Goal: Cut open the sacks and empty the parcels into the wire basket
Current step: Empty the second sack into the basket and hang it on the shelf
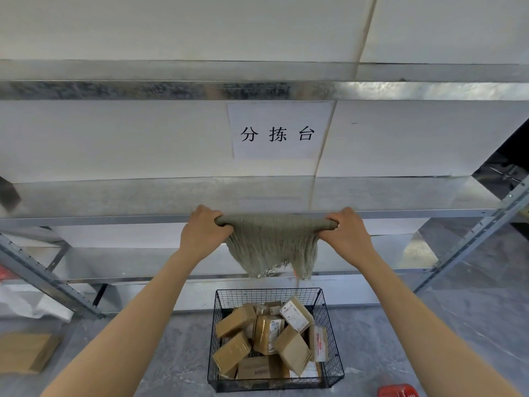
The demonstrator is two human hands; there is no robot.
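**Sack held upside down over basket, both hands gripping**

Wire basket point(257, 298) sits on the floor directly below the fingers, about half full of parcels point(292, 348): brown boxes and padded packs, jumbled, some with labels. Sack point(272, 243), grey-green woven, hangs between the two hands with its frayed cut end pointing down at the basket. Left hand point(204, 233) and right hand point(347, 233) each have fingers clenched round the bunched top edge, one at each end, stretching it level. The sack looks limp and flat, so probably emptied; can't see inside.

To do this step well: keep the cut end centred above the basket, give short shakes, check that nothing is caught in the frayed threads, and keep both grips firm so the sack can't drop onto the parcels. Anything that falls out sideways would land on the floor.

Room: metal shelf rack point(114, 196) just beyond the fingers, its shelves bare where visible, with a white wall behind. Grey concrete floor point(171, 353) below. Paper sign point(282, 130) with printed characters above the fingers. Flat cardboard point(25, 351) low left of the left hand, white bag point(28, 302) above it. Red object point(398, 391) low right, cut off by the frame edge, can't identify.
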